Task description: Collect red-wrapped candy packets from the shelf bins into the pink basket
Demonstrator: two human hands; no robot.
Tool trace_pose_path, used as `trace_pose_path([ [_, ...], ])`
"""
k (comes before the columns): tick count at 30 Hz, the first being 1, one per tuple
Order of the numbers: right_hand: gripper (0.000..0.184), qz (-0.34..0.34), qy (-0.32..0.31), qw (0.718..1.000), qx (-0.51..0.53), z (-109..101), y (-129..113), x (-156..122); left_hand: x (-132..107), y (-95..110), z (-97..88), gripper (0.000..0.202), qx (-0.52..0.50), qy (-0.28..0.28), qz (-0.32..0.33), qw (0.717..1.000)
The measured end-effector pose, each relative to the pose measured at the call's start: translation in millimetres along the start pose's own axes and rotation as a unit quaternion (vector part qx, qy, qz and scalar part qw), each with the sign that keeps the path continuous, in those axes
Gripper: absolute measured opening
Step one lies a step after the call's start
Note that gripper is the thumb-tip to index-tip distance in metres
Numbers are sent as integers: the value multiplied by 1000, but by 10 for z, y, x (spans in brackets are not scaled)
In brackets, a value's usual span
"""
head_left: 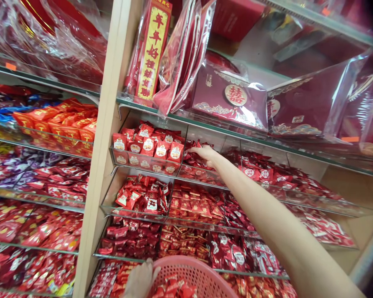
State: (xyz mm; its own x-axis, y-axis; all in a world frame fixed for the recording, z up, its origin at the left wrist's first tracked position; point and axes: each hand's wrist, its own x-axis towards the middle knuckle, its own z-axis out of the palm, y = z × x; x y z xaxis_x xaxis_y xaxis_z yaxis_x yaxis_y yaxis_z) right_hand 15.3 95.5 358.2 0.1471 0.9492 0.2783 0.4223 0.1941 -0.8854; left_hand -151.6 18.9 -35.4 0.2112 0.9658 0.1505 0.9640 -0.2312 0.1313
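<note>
At the lower edge, my left hand (140, 279) grips the left rim of a pink plastic basket (194, 269), thumb toward the inside. Small red wrapped candies (175, 287) lie in the basket. My right hand (204, 154) is stretched up and forward into a compartment of the upper candy shelf. Its fingers are bent among dark red candy packets (202, 171) and look closed on one; the fingertips are partly hidden. Just left of it, behind a clear divider, stand red packets with white round labels (148, 145).
Glass shelves with clear front lips and dividers hold many red candies (192, 205). A wooden upright (95, 165) separates the left shelves. Above my right hand runs a glass shelf edge (223, 132), bearing maroon gift bags (217, 97) and a red-and-yellow box (153, 51).
</note>
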Motion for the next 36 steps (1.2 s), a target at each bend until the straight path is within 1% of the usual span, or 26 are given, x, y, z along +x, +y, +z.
trace_pose_path([
  [4, 30, -1, -18, 994, 104, 17, 10, 36, 0, -6, 33, 50, 10, 22, 4, 1000],
  [7, 27, 13, -30, 989, 143, 27, 16, 51, 6, -15, 69, 52, 15, 28, 8, 999],
  [10, 26, 28, -37, 990, 136, 41, 6, 55, 13, -27, 96, 53, 17, 26, 12, 999],
  [14, 26, 37, -70, 990, 115, 29, -7, 45, 26, -44, 124, 53, 9, 18, 15, 1000],
  [18, 28, 14, -82, 987, 135, 1, 34, 18, 39, -57, 167, 54, 8, 20, 17, 1000],
  [21, 27, -7, -113, 980, 162, -3, 75, -11, 43, -59, 185, 54, 4, 26, 13, 1000],
  [23, 24, -15, -138, 977, 160, 4, 90, -27, 41, -54, 172, 55, 2, 27, 12, 1000],
  [25, 22, -20, -148, 979, 142, 15, 94, -41, 37, -46, 138, 54, 3, 25, 15, 1000],
  [27, 21, -25, -143, 981, 129, 27, 90, -57, 33, -38, 93, 54, 2, 15, 17, 1000],
  [31, 22, -34, -109, 985, 131, 48, 74, -90, 23, -28, 34, 53, 0, -1, 16, 1000],
  [34, 25, -44, -87, 985, 141, 63, 74, -96, 12, -30, 46, 54, 10, 7, 22, 1000],
  [36, 27, -45, -91, 984, 144, 73, 84, -90, 7, -33, 65, 54, 18, 16, 26, 999],
])
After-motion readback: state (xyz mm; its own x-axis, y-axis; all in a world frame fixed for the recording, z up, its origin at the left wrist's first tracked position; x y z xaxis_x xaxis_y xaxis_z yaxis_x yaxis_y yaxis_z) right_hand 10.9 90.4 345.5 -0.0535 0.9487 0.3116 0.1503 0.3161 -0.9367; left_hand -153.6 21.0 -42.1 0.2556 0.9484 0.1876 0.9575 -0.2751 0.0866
